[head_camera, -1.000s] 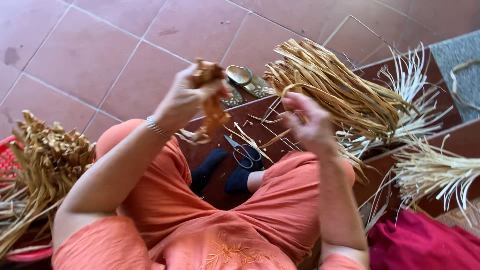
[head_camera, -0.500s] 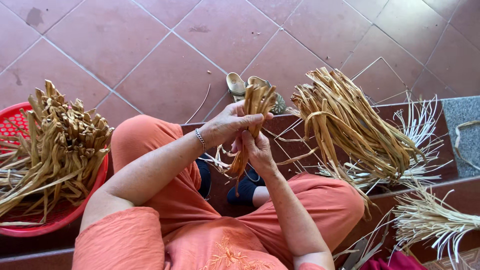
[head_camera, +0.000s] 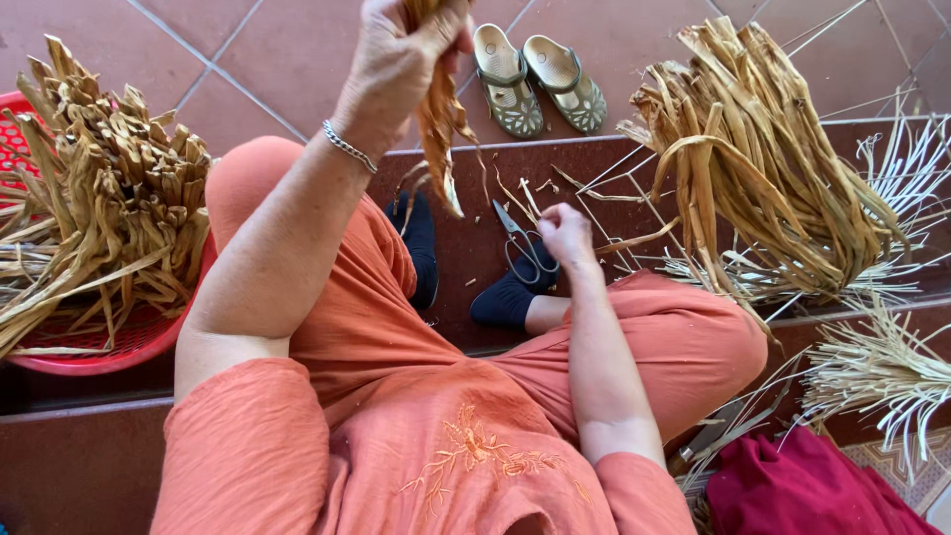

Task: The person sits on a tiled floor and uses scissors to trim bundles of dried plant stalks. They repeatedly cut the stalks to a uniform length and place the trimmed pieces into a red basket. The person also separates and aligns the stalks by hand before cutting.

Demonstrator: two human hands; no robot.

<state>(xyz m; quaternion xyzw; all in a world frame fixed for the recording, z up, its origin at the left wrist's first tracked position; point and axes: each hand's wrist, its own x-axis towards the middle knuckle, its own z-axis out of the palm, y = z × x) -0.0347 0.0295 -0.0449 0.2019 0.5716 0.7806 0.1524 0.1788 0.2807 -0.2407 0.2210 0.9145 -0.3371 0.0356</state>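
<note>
Sitting on a dark red step [head_camera: 466, 188] above the tiled floor, legs in orange trousers [head_camera: 654, 337]. Left hand [head_camera: 401, 54] raised high, fingers clenched around a bundle of dried leaves [head_camera: 441, 124] hanging down over the step's far edge. Right hand [head_camera: 567, 233] resting low on the step, fingers loosely curled just beside the scissors [head_camera: 523, 248]; whether touching them, hard to tell. Lying on the floor beyond the step, a pair of sandals [head_camera: 540, 74]. Filling a red basket [head_camera: 109, 347] at the step's left end, more dried leaves. Heaped at the right end, a big leaf bundle [head_camera: 773, 168] over pale thin strips [head_camera: 882, 367].
</note>
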